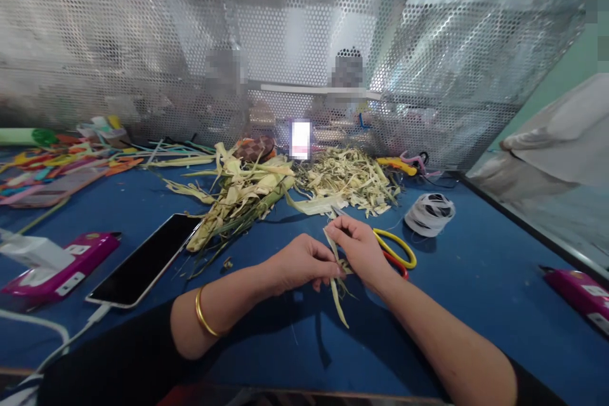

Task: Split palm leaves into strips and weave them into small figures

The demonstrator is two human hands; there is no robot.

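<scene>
My left hand [304,261], with a gold bangle on its wrist, pinches a pale green corn husk strip [339,304] near its middle. My right hand [358,247] is closed at the strip's upper end, close above the left fingertips. Below the fingers the strip's tail hangs down, with a few thin shreds beside it. Partly behind my right hand lie scissors with yellow and red handles [413,259]. Farther back are a bundle of corn husks [247,187] and a heap of husk scraps [352,181].
A spool of white thread [429,214] stands to the right. On the left are a charging phone [145,261] and a magenta power strip [90,252]; another magenta power strip [580,292] lies far right. A perforated metal screen [304,32] borders the blue table's [476,266] back.
</scene>
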